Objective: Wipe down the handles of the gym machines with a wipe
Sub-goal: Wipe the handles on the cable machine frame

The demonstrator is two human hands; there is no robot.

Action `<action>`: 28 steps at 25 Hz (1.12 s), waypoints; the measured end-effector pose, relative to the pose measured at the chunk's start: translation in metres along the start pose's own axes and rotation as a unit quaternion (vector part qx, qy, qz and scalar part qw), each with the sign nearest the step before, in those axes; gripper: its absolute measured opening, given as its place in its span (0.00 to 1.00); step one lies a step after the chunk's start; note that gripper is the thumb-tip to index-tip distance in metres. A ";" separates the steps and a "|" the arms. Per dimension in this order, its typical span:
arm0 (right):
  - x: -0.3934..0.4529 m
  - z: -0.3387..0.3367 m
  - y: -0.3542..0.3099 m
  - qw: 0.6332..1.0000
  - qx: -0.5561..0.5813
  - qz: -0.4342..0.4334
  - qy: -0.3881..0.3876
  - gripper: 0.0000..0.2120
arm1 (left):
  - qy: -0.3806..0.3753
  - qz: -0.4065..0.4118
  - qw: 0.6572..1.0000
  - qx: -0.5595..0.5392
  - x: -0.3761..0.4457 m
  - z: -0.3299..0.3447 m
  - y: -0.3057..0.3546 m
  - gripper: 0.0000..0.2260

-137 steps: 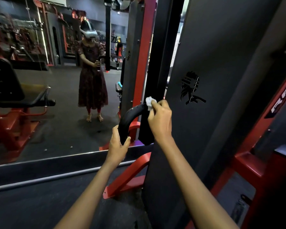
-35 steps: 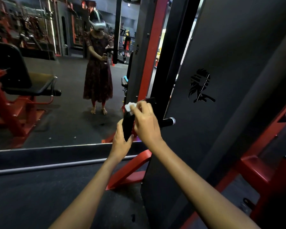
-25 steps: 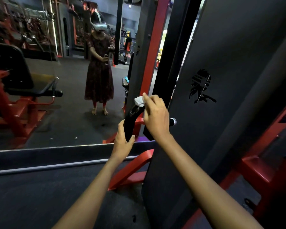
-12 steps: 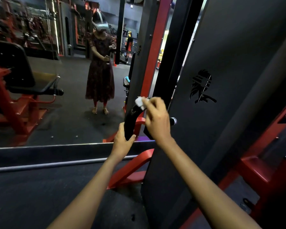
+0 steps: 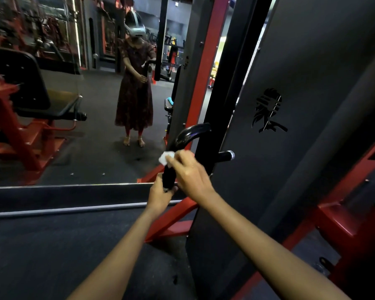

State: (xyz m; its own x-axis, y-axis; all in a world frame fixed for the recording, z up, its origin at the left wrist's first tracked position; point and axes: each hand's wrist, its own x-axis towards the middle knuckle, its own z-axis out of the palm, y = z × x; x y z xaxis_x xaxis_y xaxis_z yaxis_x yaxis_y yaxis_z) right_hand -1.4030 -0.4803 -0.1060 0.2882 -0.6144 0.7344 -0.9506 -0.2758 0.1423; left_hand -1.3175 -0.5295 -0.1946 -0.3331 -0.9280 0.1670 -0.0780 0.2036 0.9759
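The step in hand is the wiping of one curved black handle (image 5: 183,146), the landmark here, which is jutting out from the dark machine panel (image 5: 312,105) and bending downward toward the person. The right hand (image 5: 189,169) is pinching a small white wipe (image 5: 165,158) and pressing it against the handle's middle stretch, just below the bend. The left hand (image 5: 160,194) is gripping the handle's lower end, steadying it from beneath; the two hands are sitting close together, nearly touching.

The next move, as I judge it, is calling for the wipe to be drawn on down toward the lower end, which means the left hand shifting its grip so the covered part can be reached.

The handle is looking glossy and smooth, catching light along the upper bend. A short black bar (image 5: 224,156) with a silver tip is sticking out just right of the handle. A mirror (image 5: 74,148) is standing behind the handle.
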 end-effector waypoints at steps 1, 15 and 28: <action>0.010 -0.009 0.004 0.999 0.014 0.019 0.039 0.16 | -0.004 -0.007 1.000 -0.003 0.000 0.000 -0.005 0.19; -0.038 0.043 -0.003 0.991 -0.081 -0.072 -0.074 0.17 | 0.001 0.008 1.000 -0.028 0.002 0.002 -0.027 0.24; -0.035 0.028 -0.010 0.993 -0.026 -0.048 -0.102 0.12 | -0.007 -0.001 0.999 -0.040 0.004 0.001 -0.035 0.17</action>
State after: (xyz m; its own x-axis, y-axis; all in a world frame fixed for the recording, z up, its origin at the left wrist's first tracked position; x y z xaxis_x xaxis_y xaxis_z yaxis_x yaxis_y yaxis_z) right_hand -1.4005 -0.4767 -0.1518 0.3895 -0.7257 0.5672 -0.9210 -0.3050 0.2423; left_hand -1.3170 -0.5402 -0.2279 -0.3471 -0.9233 0.1641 -0.0029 0.1760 0.9844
